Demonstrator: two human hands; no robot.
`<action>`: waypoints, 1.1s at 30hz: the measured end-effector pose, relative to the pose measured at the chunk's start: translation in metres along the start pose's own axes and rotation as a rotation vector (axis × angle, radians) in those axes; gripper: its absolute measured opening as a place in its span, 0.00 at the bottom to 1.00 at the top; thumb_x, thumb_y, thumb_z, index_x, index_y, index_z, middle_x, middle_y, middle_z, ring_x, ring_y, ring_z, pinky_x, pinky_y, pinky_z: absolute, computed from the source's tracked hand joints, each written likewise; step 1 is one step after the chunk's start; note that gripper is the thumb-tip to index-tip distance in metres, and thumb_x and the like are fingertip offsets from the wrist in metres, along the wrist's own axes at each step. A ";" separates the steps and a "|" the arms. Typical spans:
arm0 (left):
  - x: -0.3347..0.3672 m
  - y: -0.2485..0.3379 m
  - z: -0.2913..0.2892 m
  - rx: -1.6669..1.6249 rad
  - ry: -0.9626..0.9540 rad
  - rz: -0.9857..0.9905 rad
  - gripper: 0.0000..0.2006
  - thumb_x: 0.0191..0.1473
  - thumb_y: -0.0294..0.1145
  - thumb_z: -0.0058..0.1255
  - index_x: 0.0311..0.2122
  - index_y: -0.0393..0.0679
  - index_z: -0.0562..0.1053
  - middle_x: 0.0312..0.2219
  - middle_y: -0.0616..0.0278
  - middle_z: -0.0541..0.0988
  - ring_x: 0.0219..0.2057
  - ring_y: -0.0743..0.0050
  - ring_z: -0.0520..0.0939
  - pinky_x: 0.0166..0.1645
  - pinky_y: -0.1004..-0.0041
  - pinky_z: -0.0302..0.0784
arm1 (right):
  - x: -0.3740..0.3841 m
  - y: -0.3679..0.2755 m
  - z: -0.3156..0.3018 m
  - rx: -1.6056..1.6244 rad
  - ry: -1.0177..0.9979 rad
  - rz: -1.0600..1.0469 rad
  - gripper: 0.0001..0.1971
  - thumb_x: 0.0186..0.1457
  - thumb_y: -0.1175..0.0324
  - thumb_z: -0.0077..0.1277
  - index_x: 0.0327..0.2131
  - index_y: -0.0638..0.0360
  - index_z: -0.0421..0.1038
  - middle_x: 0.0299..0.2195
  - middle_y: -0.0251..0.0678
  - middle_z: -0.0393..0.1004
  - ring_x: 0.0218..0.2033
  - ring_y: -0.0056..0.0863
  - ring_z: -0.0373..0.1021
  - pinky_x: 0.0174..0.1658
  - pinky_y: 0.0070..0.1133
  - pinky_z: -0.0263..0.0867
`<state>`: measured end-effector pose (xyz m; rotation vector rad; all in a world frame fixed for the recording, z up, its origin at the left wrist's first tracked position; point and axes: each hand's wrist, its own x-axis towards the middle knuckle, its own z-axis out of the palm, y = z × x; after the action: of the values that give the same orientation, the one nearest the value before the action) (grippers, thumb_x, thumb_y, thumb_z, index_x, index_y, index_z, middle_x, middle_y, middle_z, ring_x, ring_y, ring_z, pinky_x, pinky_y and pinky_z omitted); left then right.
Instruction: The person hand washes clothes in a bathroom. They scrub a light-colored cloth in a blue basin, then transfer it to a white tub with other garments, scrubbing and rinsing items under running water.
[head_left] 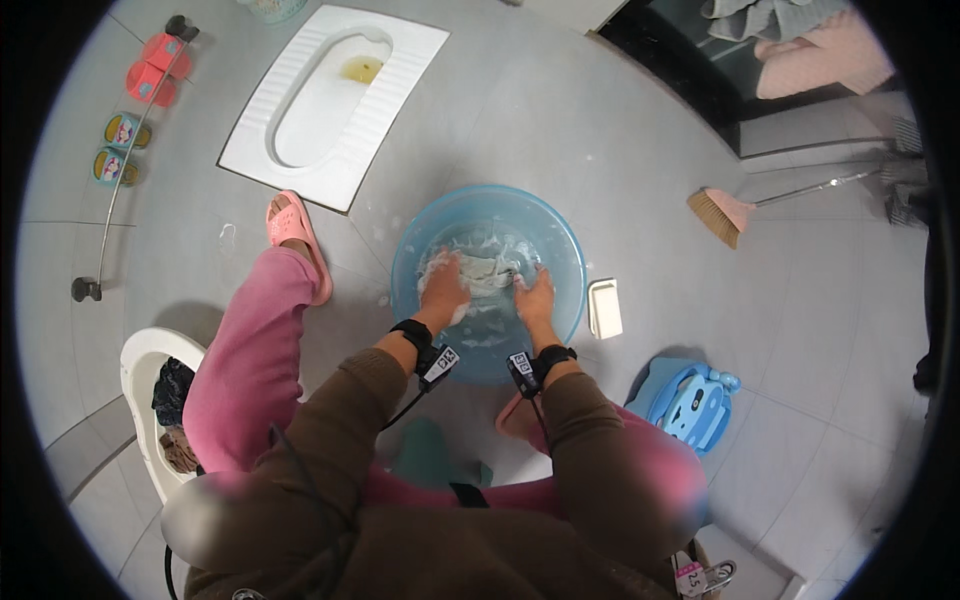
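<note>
From the head camera, we see a blue basin (560, 240) on the grey floor (560, 110). A wet pale cloth (490, 268) lies in its soapy water. Our left hand (443, 283) and right hand (535, 297) both press down on the cloth, fingers curled on it. A white soap dish (604, 308) sits just beside the basin.

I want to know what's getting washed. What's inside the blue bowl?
Inside the blue basin: soapy water and a pale cloth, pressed by the left hand and right hand. Hands and suds hide the basin's bottom.
</note>
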<state>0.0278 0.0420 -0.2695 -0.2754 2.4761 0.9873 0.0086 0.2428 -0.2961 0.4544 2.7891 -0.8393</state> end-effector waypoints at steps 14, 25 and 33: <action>0.056 -0.011 0.018 0.328 -0.035 0.300 0.37 0.51 0.31 0.55 0.64 0.45 0.53 0.66 0.53 0.46 0.67 0.44 0.43 0.67 0.46 0.38 | 0.021 -0.018 0.063 -0.270 0.174 -0.416 0.28 0.55 0.59 0.48 0.59 0.52 0.59 0.57 0.45 0.63 0.56 0.44 0.61 0.63 0.41 0.45; 0.004 0.000 0.032 -0.475 0.060 -0.503 0.34 0.59 0.47 0.46 0.65 0.48 0.49 0.64 0.49 0.50 0.64 0.43 0.51 0.65 0.54 0.53 | -0.007 -0.019 0.075 -0.200 -0.025 -0.356 0.20 0.54 0.66 0.49 0.51 0.54 0.65 0.46 0.43 0.71 0.45 0.45 0.68 0.43 0.33 0.66; 0.028 -0.080 0.027 -1.622 -0.349 -0.562 0.29 0.59 0.53 0.45 0.62 0.53 0.56 0.51 0.60 0.67 0.51 0.67 0.71 0.52 0.64 0.70 | -0.079 -0.086 0.062 0.768 -0.556 0.268 0.19 0.62 0.54 0.44 0.33 0.63 0.73 0.24 0.30 0.69 0.27 0.17 0.61 0.32 0.22 0.61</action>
<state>0.0400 0.0018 -0.3482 -1.0440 0.6927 2.1965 0.0585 0.1212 -0.2822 0.5695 1.7895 -1.6459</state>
